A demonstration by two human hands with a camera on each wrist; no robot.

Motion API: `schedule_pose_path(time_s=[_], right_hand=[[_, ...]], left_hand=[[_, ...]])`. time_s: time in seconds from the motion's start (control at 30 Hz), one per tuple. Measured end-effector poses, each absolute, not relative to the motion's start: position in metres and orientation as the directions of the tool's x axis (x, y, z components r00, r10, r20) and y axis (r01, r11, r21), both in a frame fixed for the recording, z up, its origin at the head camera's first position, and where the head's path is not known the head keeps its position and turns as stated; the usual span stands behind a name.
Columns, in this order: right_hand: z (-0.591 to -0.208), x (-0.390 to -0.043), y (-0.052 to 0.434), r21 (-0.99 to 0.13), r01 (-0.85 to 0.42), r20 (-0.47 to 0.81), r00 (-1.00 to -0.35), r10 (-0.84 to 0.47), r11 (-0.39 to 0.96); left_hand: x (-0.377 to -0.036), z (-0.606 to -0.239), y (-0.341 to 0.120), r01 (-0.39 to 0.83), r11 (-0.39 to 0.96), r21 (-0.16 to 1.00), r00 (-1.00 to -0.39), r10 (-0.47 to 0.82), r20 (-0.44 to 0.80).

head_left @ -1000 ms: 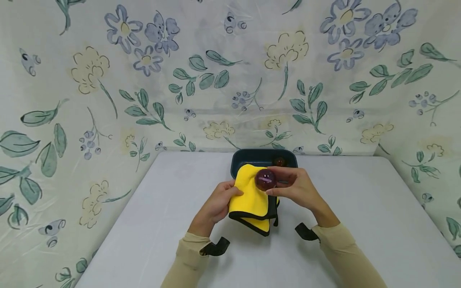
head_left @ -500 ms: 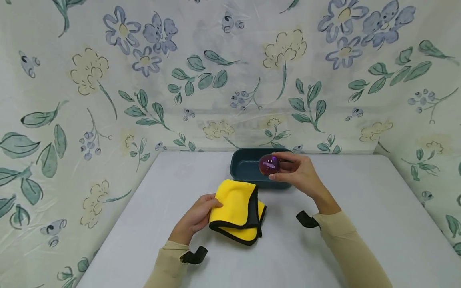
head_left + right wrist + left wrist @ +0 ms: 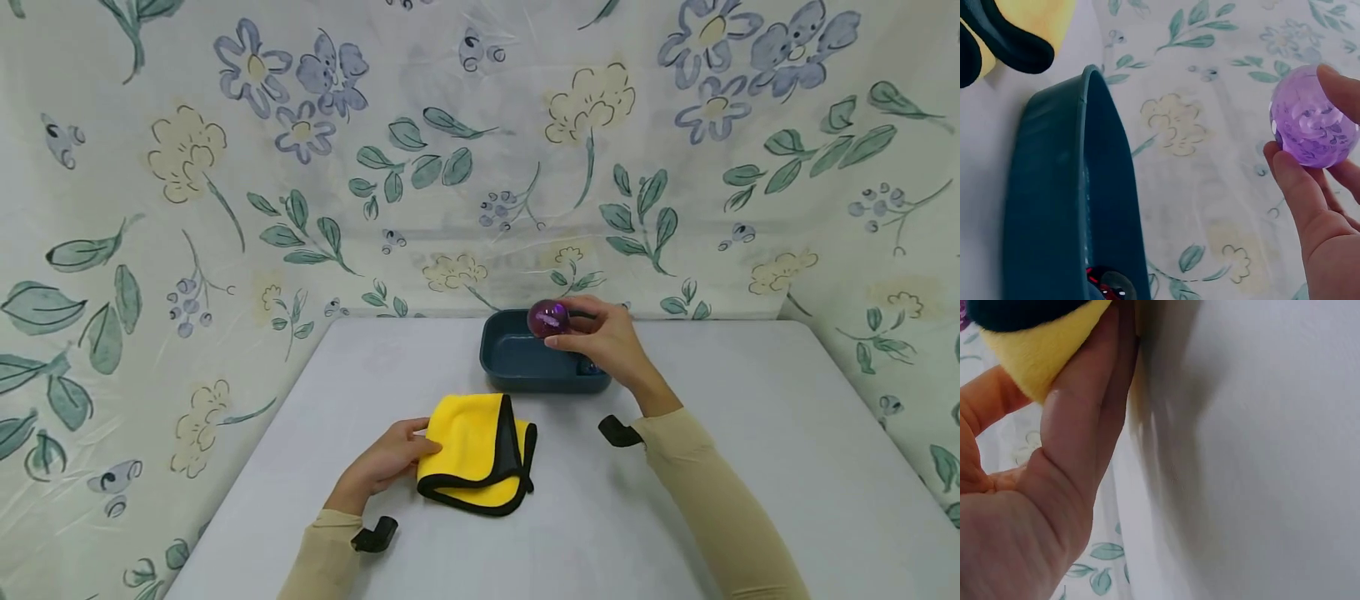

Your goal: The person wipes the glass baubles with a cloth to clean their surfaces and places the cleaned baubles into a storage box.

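Observation:
A clear purple ball [image 3: 547,318] [image 3: 1313,124] is pinched in the fingertips of my right hand [image 3: 603,337] [image 3: 1325,194], held just above the far rim of a dark teal tub [image 3: 525,365] [image 3: 1063,206]. A red and black ball [image 3: 1109,286] lies inside the tub. A folded yellow cloth with black edging [image 3: 476,450] [image 3: 1035,347] lies on the grey table [image 3: 720,433] in front of the tub. My left hand [image 3: 386,462] [image 3: 1079,437] holds the cloth's left edge between thumb and fingers, down on the table.
Floral-printed sheeting [image 3: 300,167] covers the wall behind and both sides of the table. Black wrist straps [image 3: 618,431] show at both sleeves. The tub stands against the back edge of the table.
My right hand carried the purple ball away from the cloth, back and up over the tub. My left hand drew the yellow cloth toward me and to the left, down onto the table.

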State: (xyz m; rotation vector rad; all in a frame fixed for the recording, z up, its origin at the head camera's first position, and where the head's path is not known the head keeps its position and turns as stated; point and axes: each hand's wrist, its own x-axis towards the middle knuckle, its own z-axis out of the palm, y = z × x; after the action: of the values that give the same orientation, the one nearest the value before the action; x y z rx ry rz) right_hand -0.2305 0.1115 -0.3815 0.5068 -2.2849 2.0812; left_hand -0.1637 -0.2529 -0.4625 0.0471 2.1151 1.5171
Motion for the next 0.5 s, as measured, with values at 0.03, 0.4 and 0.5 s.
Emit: schedule_pose_path(time_s=[0.03, 0.4, 0.5], right_hand=[[-0.382, -0.233, 0.110, -0.970, -0.233, 0.213, -0.951, -0.224, 0.067], [-0.398, -0.256, 0.100, -0.979, -0.166, 0.144, -0.974, -0.172, 0.119], [-0.406, -0.263, 0.099, -0.979, -0.151, 0.128, -0.978, -0.165, 0.136]], left_hand=[[-0.163, -0.463, -0.254, -0.275, 0.381, 0.883, -0.862, 0.310, -0.402], [-0.159, -0.469, -0.261, -0.307, 0.437, 0.845, -0.884, 0.199, -0.424], [-0.160, -0.470, -0.261, -0.303, 0.447, 0.842, -0.883, 0.201, -0.424]])
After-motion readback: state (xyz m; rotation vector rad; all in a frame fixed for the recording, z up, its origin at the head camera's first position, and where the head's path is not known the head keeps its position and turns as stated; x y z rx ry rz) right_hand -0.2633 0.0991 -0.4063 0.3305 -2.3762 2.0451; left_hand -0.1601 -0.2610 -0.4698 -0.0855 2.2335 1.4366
